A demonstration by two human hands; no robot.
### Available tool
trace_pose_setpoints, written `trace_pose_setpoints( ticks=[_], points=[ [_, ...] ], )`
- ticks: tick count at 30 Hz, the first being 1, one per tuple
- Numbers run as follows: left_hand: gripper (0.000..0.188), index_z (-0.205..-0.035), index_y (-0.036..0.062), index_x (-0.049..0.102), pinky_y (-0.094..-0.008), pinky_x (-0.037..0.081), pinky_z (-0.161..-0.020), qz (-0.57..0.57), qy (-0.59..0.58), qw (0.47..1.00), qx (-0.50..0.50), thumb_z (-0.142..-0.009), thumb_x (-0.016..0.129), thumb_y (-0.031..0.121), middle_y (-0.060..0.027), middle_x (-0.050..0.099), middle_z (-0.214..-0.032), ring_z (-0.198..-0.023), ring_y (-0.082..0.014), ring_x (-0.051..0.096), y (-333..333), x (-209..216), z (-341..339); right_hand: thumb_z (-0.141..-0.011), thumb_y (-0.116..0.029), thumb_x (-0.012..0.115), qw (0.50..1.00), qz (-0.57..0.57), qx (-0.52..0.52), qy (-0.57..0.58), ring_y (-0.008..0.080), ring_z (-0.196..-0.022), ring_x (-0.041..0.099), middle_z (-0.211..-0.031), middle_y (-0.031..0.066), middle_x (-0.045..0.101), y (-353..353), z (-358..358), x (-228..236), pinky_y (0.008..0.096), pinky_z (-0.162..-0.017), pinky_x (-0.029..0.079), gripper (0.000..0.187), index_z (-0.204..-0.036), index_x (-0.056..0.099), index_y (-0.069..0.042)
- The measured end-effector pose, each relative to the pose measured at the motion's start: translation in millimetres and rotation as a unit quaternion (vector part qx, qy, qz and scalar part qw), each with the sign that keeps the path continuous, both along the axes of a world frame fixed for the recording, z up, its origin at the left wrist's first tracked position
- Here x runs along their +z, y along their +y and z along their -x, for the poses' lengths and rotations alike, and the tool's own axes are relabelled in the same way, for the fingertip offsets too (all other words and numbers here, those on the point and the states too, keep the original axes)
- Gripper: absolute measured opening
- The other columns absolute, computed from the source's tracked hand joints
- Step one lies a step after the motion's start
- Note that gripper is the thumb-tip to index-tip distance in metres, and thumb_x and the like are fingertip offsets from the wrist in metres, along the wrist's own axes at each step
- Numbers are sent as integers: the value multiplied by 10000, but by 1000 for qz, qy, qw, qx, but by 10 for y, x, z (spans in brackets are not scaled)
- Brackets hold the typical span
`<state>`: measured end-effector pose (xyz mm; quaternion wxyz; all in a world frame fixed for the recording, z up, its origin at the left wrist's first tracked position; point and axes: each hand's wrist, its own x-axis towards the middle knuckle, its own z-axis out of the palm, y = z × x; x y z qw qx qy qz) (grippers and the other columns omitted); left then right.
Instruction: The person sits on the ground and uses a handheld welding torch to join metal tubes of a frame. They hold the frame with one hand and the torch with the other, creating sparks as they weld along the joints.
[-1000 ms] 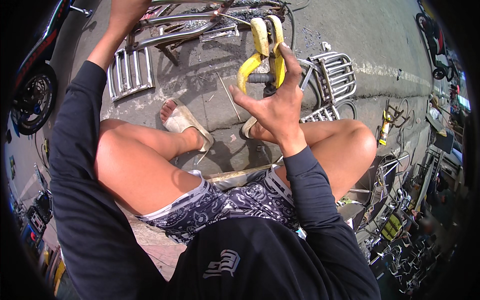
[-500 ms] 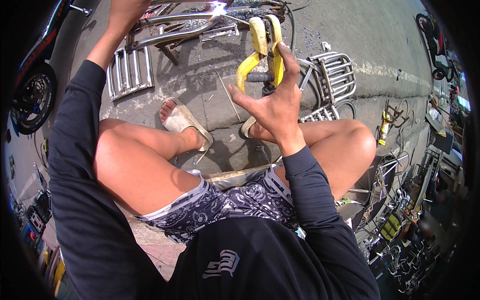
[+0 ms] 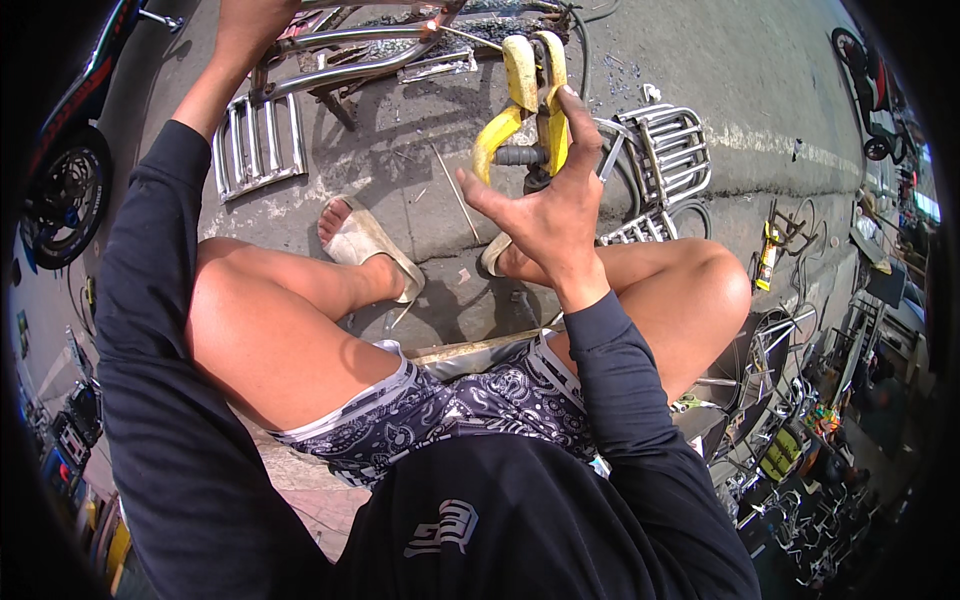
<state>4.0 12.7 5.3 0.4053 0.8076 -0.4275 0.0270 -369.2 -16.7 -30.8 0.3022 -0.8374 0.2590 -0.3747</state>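
Person seated over pavement (image 3: 690,60), seen from above. The right grip (image 3: 555,215) is closed around a yellow clamp (image 3: 519,78), thumb on the left side and fingers on the right; the clamp's jaws point away from the body, beyond the fingertips. A grey ribbed piece (image 3: 520,156) spans the clamp's two sides just ahead of the thumb. From the clamp a thin rod (image 3: 470,36) runs to the upper left of the right grip, toward a steel frame (image 3: 345,76), where a small spot (image 3: 432,26) glows orange-white.

The left grip (image 3: 253,22) is at the frame's left side, cut off by the upper edge; whether its fingers are apart or clamped on the tubing cannot be told.

Below the left grip, a slatted rack (image 3: 274,135) lies on the pavement. To the right of the right grip lies a larger barred rack (image 3: 680,150), with a second barred piece (image 3: 640,228) nearer the knee. A yellow packet (image 3: 769,258) lies farther right. Left of and below the right grip is a pale sandal (image 3: 362,240), worn on a foot. Well to the left of and below the left grip is a motorcycle wheel (image 3: 75,198).
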Motion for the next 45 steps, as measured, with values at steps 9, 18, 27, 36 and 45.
trace_pose_setpoints(
  ticks=[9,18,27,36,45],
  points=[
    [580,-687,114,575,-345,381,-498,26,-10,1000,3,-1016,634,589,37,477,-585,-519,-109,457,8,-31,-5,-696,-315,988,1000,-6,-3,3,374,-1194,704,-1382,268,625,0,-2,4,438,-1008,590,1156,-1591,292,-85],
    [570,-668,154,505,-318,370,-471,9,-14,1000,3,-1032,621,577,51,437,-575,-511,-92,431,-21,-69,-83,-703,-326,984,1000,-4,-3,7,398,-1217,692,-1420,277,600,-7,-11,-22,453,-1021,584,1150,-1587,288,-85],
    [570,-702,156,513,-308,381,-471,18,-12,1000,-11,-1040,598,606,53,445,-603,-513,-89,423,-8,-55,-54,-709,-338,981,1000,4,0,12,404,-1217,691,-1430,275,593,-9,-23,-12,457,-1023,586,1139,-1580,291,-87],
    [527,-703,157,513,-317,382,-487,13,59,998,16,-1047,605,546,44,447,-607,-526,-101,429,-29,10,51,-717,-329,984,998,-64,6,11,370,-1246,665,-1448,250,540,10,-9,-25,451,-1043,578,1151,-1583,256,-116],
    [580,-668,140,510,-346,374,-513,25,-41,999,11,-1019,624,587,37,465,-599,-533,-116,433,-22,-64,-68,-704,-318,984,999,-29,4,18,363,-1255,659,-1457,234,536,-20,5,-13,449,-1050,572,1159,-1588,265,-108]
  ],
)
